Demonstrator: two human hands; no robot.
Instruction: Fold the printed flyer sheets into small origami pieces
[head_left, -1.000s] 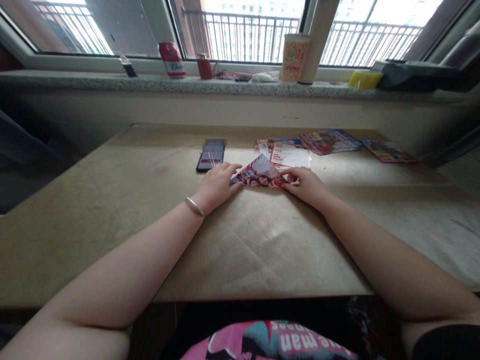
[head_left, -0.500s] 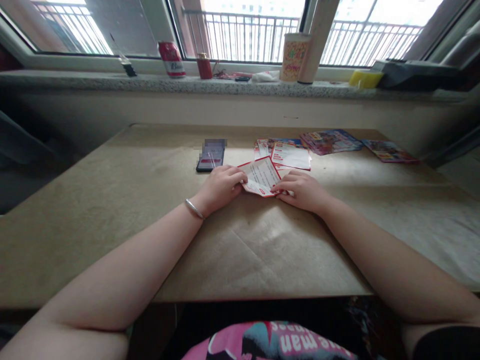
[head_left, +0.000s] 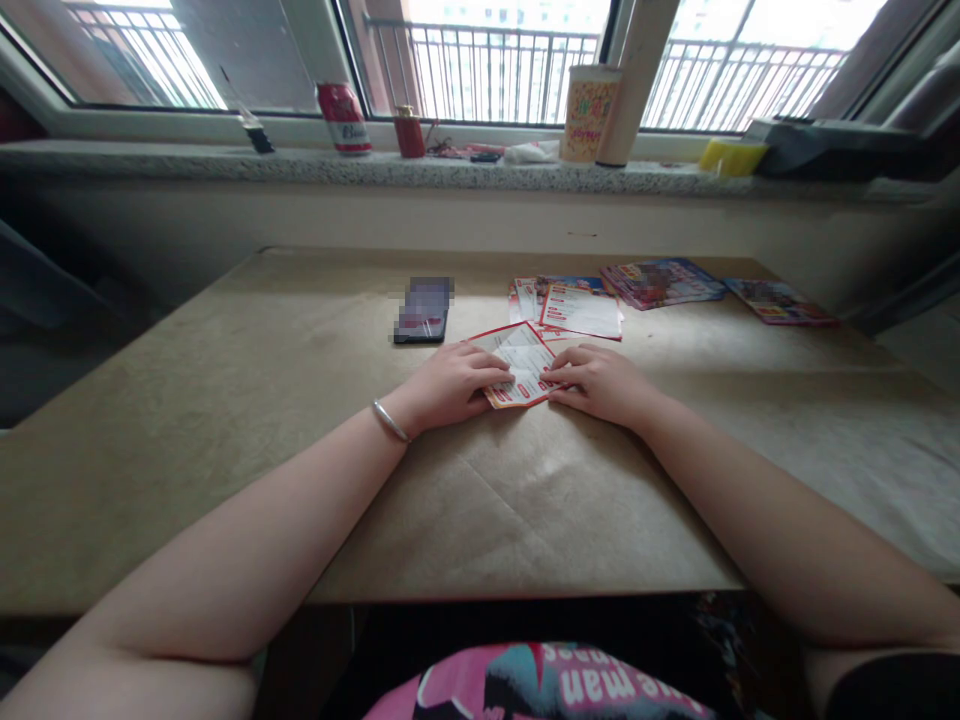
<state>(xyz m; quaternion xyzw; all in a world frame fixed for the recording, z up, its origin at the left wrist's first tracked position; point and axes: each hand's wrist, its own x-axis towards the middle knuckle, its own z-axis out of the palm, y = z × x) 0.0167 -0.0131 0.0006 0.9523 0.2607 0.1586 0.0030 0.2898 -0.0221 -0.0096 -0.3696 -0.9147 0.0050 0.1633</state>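
Observation:
A creased, red-edged printed leaflet (head_left: pixel 526 358) with white panels lies between my hands, low over the table or resting on it. My left hand (head_left: pixel 456 384) grips its left side, fingers over the top and the thumb mostly hidden. At the right edge, my right hand (head_left: pixel 598 381) holds the paper between fingers and thumb. Just beyond the leaflet lies a loose pile of similar red-and-white leaflets (head_left: pixel 581 311). A dark phone (head_left: pixel 424 312) rests flat beyond my left hand, its screen partly blurred out.
Colourful printed booklets (head_left: pixel 664 283) and another stack (head_left: pixel 780 301) lie at the table's back right. The sill (head_left: pixel 465 174) behind holds a red can (head_left: pixel 343 120), a red bottle (head_left: pixel 409 133), a patterned cup (head_left: pixel 589 115) and a yellow item (head_left: pixel 731 157).
My left hand has slid slightly right and nearer, further over the leaflet. The leaflet's near part has come down toward me and looks flatter. My right hand has barely moved.

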